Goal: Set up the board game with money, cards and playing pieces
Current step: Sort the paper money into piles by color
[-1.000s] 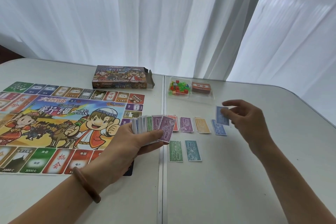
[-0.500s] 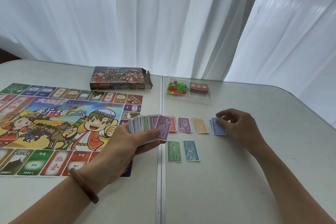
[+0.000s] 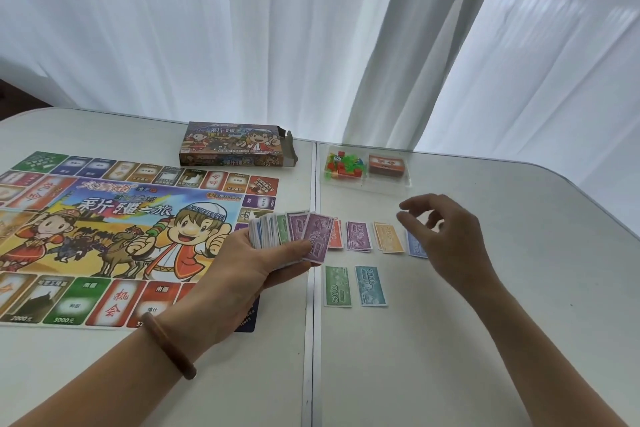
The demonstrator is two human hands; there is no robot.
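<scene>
Left hand (image 3: 242, 263) gripping fanned stack of play money (image 3: 287, 236), purple note on top. Right hand (image 3: 446, 236) empty, fingers loosely spread, hovering over blue notes (image 3: 415, 246). Sorted note piles (image 3: 358, 236) between hands. Beyond right hand, tray of playing pieces (image 3: 343, 166) and card deck (image 3: 386, 165).

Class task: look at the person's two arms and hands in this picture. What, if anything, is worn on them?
Both forearms are bare, with no sleeves in view. The left wrist carries a smooth, round brown bangle, seemingly wooden. The left hand and right hand show no gloves, watch or visible rings.
</scene>
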